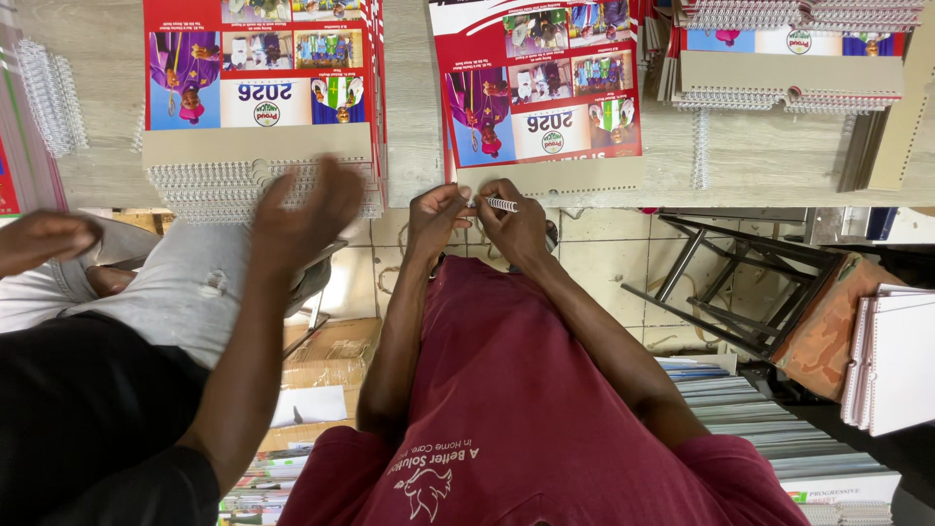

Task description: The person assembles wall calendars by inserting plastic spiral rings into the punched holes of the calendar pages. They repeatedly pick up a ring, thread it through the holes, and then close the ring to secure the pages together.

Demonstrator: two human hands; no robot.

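Note:
My left hand (438, 212) and my right hand (518, 224) meet at the near edge of the wooden table (409, 117). Together they pinch a short piece of white wire binding coil (502, 205). It lies against the bottom edge of a red calendar (541, 88) printed with photos, whose brown card backing (584, 177) shows along that edge. Both hands are closed on the coil.
A co-worker sits at my left; one blurred hand (304, 209) hovers over a second calendar stack (258, 88) with coils (209, 180), the other hand (44, 239) is lower left. More bound stacks (789, 68) lie at right. A metal stool (740, 282) and paper piles (760, 429) stand below.

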